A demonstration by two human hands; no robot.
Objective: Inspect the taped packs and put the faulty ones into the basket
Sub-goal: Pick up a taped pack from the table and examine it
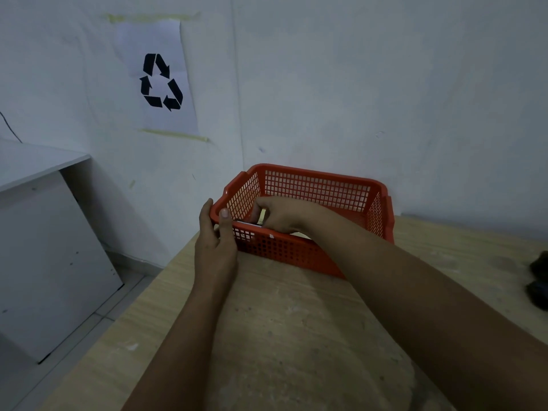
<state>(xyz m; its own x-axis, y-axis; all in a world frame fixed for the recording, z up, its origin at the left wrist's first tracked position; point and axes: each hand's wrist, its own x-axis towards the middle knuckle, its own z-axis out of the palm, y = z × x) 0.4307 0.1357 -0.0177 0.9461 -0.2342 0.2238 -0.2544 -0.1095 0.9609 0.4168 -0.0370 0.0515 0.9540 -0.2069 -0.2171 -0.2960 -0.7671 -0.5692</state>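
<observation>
The pack (pixel 257 223) lay inside the basket (pixel 320 185), low in its near left corner, and only a pale edge and a bit of yellowish face showed above the near wall. The right hand (pixel 281 215) reached over the near rim into the basket, and its fingers were curled round the pack with the thumb on top. How much of the pack rested on the basket floor could not be told, since the hand and the mesh wall hid it.

The left hand (pixel 215 241) gripped the basket's near left corner from outside: the thumb hooked over the rim, the fingers wrapped the outer side of the corner. Both forearms came in from the lower edge of the view, the right one crossing over the near wall.

The basket was red plastic mesh with a solid rim and stood on the table (pixel 281 336), near its far left corner and close to the wall (pixel 385 84). The table top was light wood grain, scuffed and dusty.

On the wall to the left a sheet (pixel 158 78) with a black recycling sign was taped at top and bottom. A white cabinet (pixel 44 247) stood lower left, beside the table. At the right edge of the table a dark thing (pixel 538 280) lay blurred, too dim to name.
</observation>
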